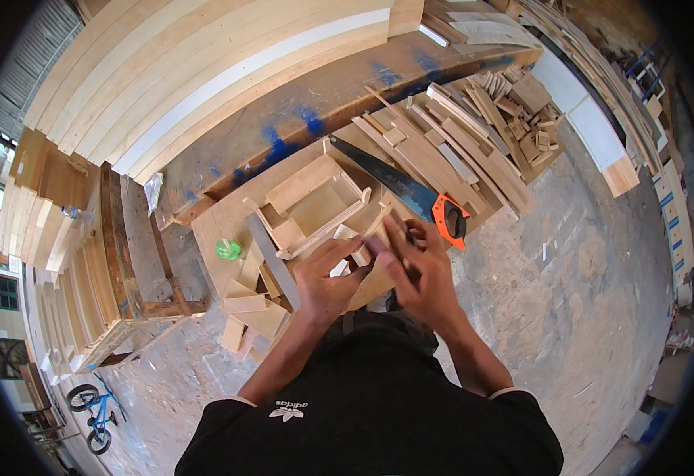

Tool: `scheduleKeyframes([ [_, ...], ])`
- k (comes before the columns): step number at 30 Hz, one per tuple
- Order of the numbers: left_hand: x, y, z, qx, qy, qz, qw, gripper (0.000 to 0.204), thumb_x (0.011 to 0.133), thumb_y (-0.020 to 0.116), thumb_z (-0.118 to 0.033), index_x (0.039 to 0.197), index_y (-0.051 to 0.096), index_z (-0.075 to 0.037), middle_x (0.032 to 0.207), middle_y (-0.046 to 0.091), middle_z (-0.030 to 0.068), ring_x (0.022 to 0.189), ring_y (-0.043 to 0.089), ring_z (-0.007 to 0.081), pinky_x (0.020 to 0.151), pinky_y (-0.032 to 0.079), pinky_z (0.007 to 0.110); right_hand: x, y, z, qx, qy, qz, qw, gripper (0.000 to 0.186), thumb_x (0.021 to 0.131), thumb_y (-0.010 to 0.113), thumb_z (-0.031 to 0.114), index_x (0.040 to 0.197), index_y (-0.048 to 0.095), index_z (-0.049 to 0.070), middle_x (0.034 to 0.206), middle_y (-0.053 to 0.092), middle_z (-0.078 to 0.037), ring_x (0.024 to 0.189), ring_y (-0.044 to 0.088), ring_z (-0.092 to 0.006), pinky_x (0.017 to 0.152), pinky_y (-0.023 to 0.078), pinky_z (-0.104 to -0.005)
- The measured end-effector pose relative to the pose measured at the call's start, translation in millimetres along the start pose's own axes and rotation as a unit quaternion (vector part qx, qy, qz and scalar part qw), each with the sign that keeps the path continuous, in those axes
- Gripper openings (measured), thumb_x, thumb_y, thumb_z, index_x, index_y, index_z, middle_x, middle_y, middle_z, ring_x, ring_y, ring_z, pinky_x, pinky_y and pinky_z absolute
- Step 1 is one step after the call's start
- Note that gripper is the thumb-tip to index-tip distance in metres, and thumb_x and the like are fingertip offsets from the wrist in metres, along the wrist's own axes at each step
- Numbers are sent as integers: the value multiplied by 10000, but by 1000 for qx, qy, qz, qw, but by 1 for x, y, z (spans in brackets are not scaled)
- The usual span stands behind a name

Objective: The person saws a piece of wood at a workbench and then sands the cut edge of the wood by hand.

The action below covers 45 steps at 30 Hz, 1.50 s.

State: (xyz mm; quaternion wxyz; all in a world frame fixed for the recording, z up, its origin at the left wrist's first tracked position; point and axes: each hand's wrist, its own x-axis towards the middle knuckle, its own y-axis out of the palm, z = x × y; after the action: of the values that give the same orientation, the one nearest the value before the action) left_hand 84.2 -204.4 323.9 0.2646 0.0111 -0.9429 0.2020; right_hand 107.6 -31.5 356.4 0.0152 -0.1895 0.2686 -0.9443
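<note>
Close to my body, my left hand (328, 278) pinches a small pale wooden piece (361, 255) between thumb and fingers. Right beside it, my right hand (420, 274) is closed with bent fingers against the same area. What it grips is blurred and partly hidden by the fingers. Just beyond my hands lies an open wooden box frame (327, 235) with thin walls and a flat panel inside. A handsaw (410, 193) with a dark blade and orange handle rests to the right, its handle near my right hand.
Wood strips (442, 147) and small offcuts (533, 143) cover the board's right side. A grey metal-looking bar (272, 258), a green crumpled item (227, 249) and loose scraps (260, 317) lie left. Stacked planks (204, 63) stand behind; a blue bicycle (99, 416) is far left.
</note>
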Motion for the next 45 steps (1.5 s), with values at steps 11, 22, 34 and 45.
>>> scheduleKeyframes([
  [11,-2,-5,2,-255,-160,40,953,395,782,786,-1,1157,663,20,989,683,85,869,641,121,748,531,255,9,-22,-18,129,156,-52,978,477,925,620,203,1368,546,41,1261,504,-175,1088,519,-223,936,438,-337],
  [22,2,1,-11,-442,-207,67,870,366,841,720,29,1189,608,47,1095,667,147,1014,660,214,919,539,340,-14,3,-9,128,-69,-78,986,492,911,608,167,1364,529,-9,1308,453,-217,1164,520,-288,957,446,-367],
  [34,-3,9,-16,-239,8,-62,969,291,757,656,199,984,699,22,1060,699,163,968,681,225,811,559,307,-2,17,-16,192,242,30,951,450,970,517,215,1351,532,-24,1240,502,-223,1138,516,-285,968,431,-372],
  [45,-3,10,-1,-257,-51,-110,959,265,756,675,188,958,702,20,1001,699,169,946,681,237,772,579,298,1,26,-2,159,-10,-121,980,430,961,533,170,1357,538,4,1194,524,-195,1075,537,-264,856,478,-343],
])
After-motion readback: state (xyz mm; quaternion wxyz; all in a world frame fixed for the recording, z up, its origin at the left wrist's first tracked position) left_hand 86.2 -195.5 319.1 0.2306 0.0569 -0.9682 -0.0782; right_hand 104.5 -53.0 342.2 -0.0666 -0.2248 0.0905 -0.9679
